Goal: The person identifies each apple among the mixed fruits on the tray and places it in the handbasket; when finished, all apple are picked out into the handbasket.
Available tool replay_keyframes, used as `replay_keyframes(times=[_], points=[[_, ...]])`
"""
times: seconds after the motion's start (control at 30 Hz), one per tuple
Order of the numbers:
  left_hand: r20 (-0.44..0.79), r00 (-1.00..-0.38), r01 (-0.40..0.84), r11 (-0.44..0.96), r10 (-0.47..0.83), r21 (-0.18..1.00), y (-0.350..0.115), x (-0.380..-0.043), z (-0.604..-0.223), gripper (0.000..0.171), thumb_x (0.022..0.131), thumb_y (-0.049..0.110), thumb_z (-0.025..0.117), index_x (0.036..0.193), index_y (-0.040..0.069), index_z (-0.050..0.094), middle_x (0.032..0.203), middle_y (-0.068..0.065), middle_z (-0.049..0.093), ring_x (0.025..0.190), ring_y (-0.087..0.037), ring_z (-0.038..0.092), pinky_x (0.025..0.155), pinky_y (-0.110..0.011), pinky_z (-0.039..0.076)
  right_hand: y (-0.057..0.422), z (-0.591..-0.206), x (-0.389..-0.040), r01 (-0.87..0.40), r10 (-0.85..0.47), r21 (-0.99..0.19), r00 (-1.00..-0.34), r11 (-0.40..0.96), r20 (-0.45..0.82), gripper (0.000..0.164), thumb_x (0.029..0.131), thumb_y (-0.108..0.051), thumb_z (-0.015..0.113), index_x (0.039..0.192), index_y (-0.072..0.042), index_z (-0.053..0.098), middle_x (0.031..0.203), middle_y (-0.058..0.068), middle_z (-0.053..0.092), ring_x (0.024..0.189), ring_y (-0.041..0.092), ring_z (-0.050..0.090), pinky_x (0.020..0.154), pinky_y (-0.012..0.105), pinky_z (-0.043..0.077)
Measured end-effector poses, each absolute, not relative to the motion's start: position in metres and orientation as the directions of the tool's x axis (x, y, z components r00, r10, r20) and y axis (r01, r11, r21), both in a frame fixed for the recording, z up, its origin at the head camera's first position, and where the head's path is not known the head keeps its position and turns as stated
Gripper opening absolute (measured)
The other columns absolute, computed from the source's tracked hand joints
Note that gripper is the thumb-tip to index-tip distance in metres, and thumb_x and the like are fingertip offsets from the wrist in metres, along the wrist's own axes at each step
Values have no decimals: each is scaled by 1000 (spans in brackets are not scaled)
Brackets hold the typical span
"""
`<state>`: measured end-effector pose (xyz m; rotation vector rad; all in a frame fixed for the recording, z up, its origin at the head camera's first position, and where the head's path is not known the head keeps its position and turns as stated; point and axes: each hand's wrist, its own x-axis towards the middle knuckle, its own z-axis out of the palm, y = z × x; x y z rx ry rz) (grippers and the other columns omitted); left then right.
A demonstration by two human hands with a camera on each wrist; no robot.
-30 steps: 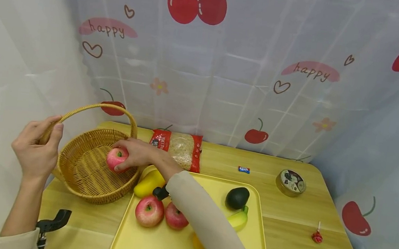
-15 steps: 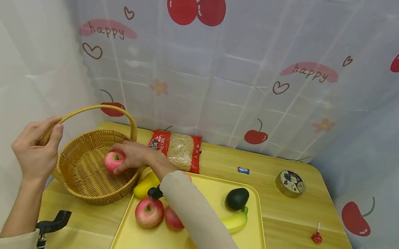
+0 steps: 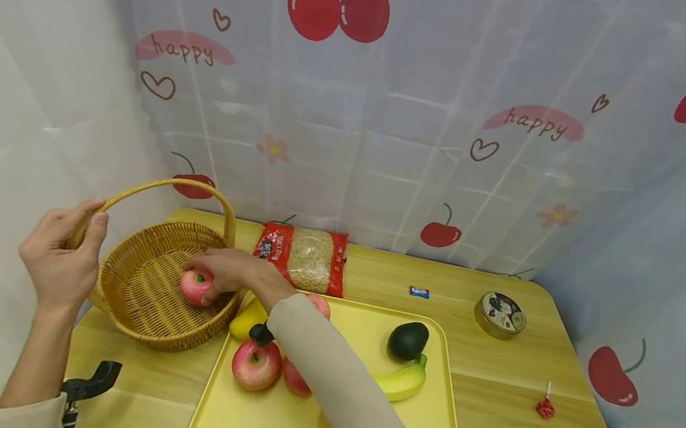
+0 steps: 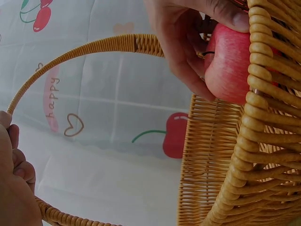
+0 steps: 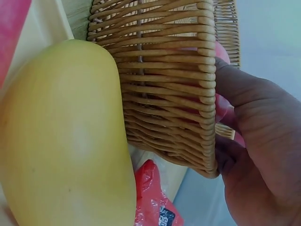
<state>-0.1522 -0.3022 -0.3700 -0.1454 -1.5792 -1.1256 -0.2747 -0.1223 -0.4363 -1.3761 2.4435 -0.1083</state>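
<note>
My left hand (image 3: pixel 63 249) grips the handle of a round wicker basket (image 3: pixel 122 317) at the table's left. Reaching over the basket's right rim, my right hand (image 3: pixel 228 273) holds a pink-red apple (image 3: pixel 194 288) between thumb and fingers, inside the basket opening. In the left wrist view the apple (image 4: pixel 228 66) shows low at the woven rim, with its stem towards the palm. The right wrist view has the basket wall (image 5: pixel 164 89) hiding most of the apple. A yellow mango (image 3: pixel 246 322) lies right beside the basket, large in the right wrist view.
A yellow tray (image 3: pixel 261 420) bears several apples (image 3: pixel 256 365), a banana (image 3: pixel 404 383) and an avocado (image 3: pixel 408 341). Behind it lies a red bag (image 3: pixel 310 260). To the right are a small blue packet (image 3: pixel 419 291), a round tin (image 3: pixel 500 314) and a lollipop (image 3: pixel 545 407).
My right hand has lowered slightly with the apple, deeper into the basket, its forearm shifting left. The left hand stays on the handle.
</note>
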Motion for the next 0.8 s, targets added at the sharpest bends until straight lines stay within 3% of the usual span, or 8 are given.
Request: replay_keyframes(times=[0.4, 0.8], points=[[820, -354, 631, 532, -449, 564, -301, -152, -369, 15, 85, -5, 72, 98, -12, 75, 80, 15, 62, 66, 0, 46, 61, -11, 33, -122, -437, -272, -777, -817, -264, -514, 572, -261, 75, 85, -48, 78, 151, -38, 42, 147, -10, 45, 133, 5, 44, 109, 21, 35], [820, -354, 619, 545, -449, 566, -302, -153, -370, 15, 86, -4, 72, 98, -11, 76, 81, 16, 62, 66, 0, 44, 61, -11, 32, -120, -437, -273, -775, -832, -306, -493, 553, -254, 68, 88, -45, 75, 149, -35, 46, 144, -10, 47, 129, 6, 45, 107, 19, 34]])
